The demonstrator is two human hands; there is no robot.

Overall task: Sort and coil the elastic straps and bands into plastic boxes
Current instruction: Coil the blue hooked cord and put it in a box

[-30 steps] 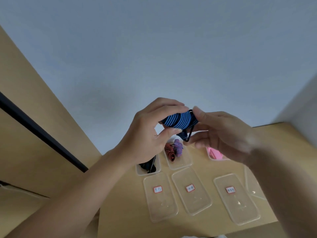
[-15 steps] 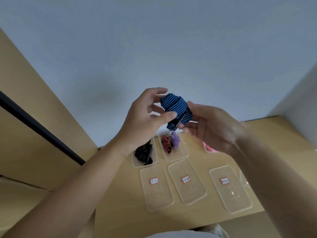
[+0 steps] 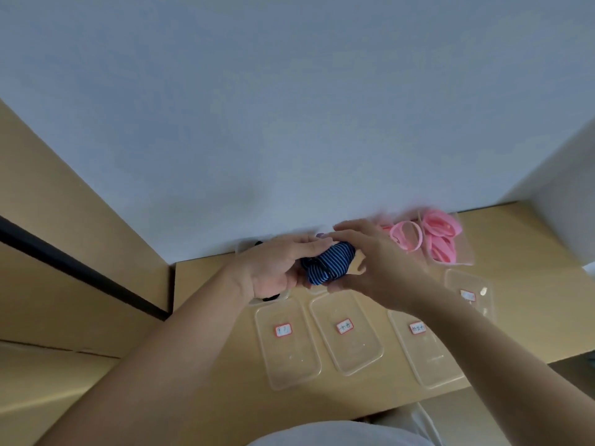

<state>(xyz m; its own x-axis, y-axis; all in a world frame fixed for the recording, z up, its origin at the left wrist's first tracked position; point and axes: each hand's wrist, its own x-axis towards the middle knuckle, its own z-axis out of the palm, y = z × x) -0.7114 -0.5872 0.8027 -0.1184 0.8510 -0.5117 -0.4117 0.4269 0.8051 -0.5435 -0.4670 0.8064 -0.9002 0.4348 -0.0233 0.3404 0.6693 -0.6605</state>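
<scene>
A coiled blue strap with black stripes (image 3: 328, 263) is held between my two hands, low over the boxes at the back of the table. My left hand (image 3: 277, 268) cups it from the left and below; my right hand (image 3: 373, 268) covers its right side with fingers arched over the top. Pink bands (image 3: 436, 235) lie in and beside a clear box at the back right. A black strap (image 3: 272, 297) peeks out under my left hand. The boxes behind my hands are mostly hidden.
Three clear lids with red-edged labels (image 3: 286, 344) (image 3: 346, 333) (image 3: 425, 346) lie in a row on the wooden table (image 3: 209, 365); a fourth (image 3: 468, 292) lies at the right. The blue-grey wall (image 3: 289, 123) rises right behind the boxes, a wooden side panel (image 3: 80, 246) stands at the left.
Both hands have come down and away from me with the blue strap, from mid-air to just above the back row of boxes. The pink bands are now uncovered.
</scene>
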